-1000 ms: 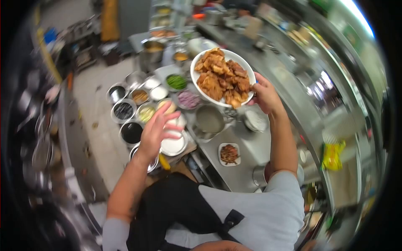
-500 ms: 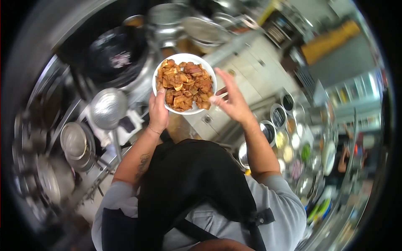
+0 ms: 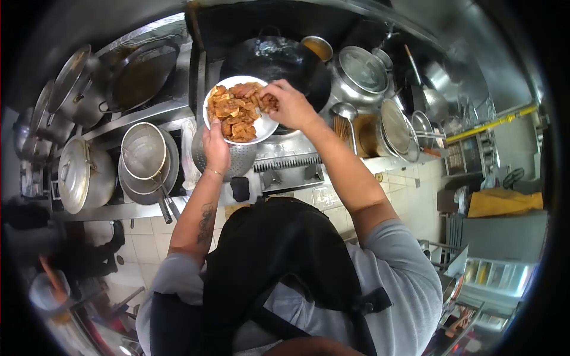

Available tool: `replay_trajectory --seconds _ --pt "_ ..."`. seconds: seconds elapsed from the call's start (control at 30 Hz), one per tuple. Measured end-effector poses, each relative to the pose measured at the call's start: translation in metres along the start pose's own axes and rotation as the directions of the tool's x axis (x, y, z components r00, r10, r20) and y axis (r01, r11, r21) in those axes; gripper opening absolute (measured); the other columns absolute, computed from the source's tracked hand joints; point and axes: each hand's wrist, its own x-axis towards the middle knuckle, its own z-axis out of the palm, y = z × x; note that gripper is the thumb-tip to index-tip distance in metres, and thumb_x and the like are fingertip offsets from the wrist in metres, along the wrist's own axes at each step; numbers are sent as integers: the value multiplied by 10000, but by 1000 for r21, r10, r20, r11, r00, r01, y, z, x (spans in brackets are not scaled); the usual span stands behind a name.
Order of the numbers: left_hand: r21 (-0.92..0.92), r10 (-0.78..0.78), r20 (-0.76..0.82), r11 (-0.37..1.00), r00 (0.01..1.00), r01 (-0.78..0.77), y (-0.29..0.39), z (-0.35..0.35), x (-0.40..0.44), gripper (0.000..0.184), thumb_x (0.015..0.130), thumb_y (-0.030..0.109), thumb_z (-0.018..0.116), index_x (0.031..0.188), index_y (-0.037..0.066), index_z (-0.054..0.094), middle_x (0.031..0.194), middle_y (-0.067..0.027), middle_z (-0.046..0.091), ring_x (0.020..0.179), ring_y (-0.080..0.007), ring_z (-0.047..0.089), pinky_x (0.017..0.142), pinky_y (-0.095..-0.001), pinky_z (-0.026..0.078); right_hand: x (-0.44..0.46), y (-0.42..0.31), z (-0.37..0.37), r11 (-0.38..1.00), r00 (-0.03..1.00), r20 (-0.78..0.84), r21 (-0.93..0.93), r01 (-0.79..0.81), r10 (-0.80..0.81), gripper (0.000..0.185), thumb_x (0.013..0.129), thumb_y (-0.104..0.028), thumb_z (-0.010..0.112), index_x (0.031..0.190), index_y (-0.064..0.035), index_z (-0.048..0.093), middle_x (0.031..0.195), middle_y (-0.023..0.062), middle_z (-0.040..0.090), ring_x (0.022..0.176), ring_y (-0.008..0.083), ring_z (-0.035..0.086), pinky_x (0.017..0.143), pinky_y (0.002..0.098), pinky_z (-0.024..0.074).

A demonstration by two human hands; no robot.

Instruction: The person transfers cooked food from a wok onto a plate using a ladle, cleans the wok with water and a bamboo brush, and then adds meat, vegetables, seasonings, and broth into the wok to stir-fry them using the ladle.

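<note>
My left hand [image 3: 217,151] grips the lower left rim of a white plate [image 3: 267,129], its thumb over the edge. Browned, sauce-coated pieces of what looks like cooked meat [image 3: 228,108] are heaped on the plate. At the plate's right side, my right hand [image 3: 294,107] is closed on a small clump of these pieces, slightly above the rim. Behind the plate and my right hand sits a large black wok [image 3: 276,59], partly covered by them. Below the plate, a perforated metal strainer [image 3: 240,160] rests on the counter.
A lidded pot [image 3: 363,71] and a bowl of orange liquid [image 3: 318,47] stand right of the wok. A ladle [image 3: 345,111] lies nearby. On the left are a sieve [image 3: 143,151], a big lidded pot [image 3: 89,175] and an oval pan [image 3: 142,77]. Another person [image 3: 89,249] is at lower left.
My view has turned from the ingredient containers toward the stove, and the plate is now before the wok. My right hand, open beside the plate earlier, has closed on some pieces.
</note>
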Motion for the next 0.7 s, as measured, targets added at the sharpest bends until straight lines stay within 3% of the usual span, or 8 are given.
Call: replay_trajectory --seconds 0.17,0.3,0.33,0.37,0.43,0.5,0.53,0.7 --pt "31 84 -88 996 993 -81 8 -10 16 478 1101 311 566 1435 -29 535 1316 -179 674 1167 -287 726 937 -423 635 70 32 -17 994 998 18 85 -66 65 399 782 -44 818 1146 -165 709 1131 133 660 1078 358 717 963 420 597" --pt "35 38 -168 999 985 -33 7 -9 9 464 1106 306 546 1433 -23 557 1277 -161 683 1116 -241 722 879 -366 621 98 73 -11 999 983 184 -47 15 -6 604 797 -178 824 1386 -234 704 1466 113 658 1396 313 588 1098 481 535" --pt "63 76 -148 996 986 -68 6 -8 11 456 1108 305 536 1418 -26 575 1230 -143 694 1062 -197 720 810 -318 614 99 58 -20 980 978 209 -190 55 -14 756 795 -238 824 1520 -313 624 1657 97 516 1540 354 439 1183 542 466" --pt "58 91 -159 995 983 -82 8 -4 12 456 1108 305 536 1418 -26 575 1230 -143 694 1062 -197 720 810 -318 614 99 48 -18 983 959 281 -181 26 26 853 783 -242 838 1574 -371 546 1706 92 446 1536 435 425 1196 575 443" --pt "58 51 -159 997 986 -42 7 1 5 476 1112 303 551 1454 -28 543 1337 -181 665 1176 -285 719 969 -393 614 93 26 -8 953 914 357 -151 261 -194 936 744 -268 875 1600 -371 508 1731 137 393 1508 462 462 1203 607 421" --pt "74 65 -128 996 990 -56 -9 -7 11 476 1111 302 554 1453 -28 543 1338 -182 665 1179 -285 717 975 -393 611 78 7 7 894 876 445 -293 340 -188 960 725 -273 895 1589 -425 502 1759 115 342 1469 453 500 1203 589 427" --pt "89 78 -89 994 993 -70 -15 -10 14 476 1110 301 558 1453 -28 543 1340 -183 665 1183 -285 715 980 -394 609 74 5 16 866 867 461 -338 369 -190 849 751 -238 889 1516 -423 570 1692 93 417 1402 430 558 1164 516 487" --pt "110 -35 -140 993 989 51 -26 4 8 476 1106 295 564 1450 -33 542 1355 -194 666 1191 -290 712 984 -403 606 91 58 17 915 869 413 -166 367 -273 418 868 -123 770 1239 -312 741 1366 67 613 1225 387 671 1016 463 580"
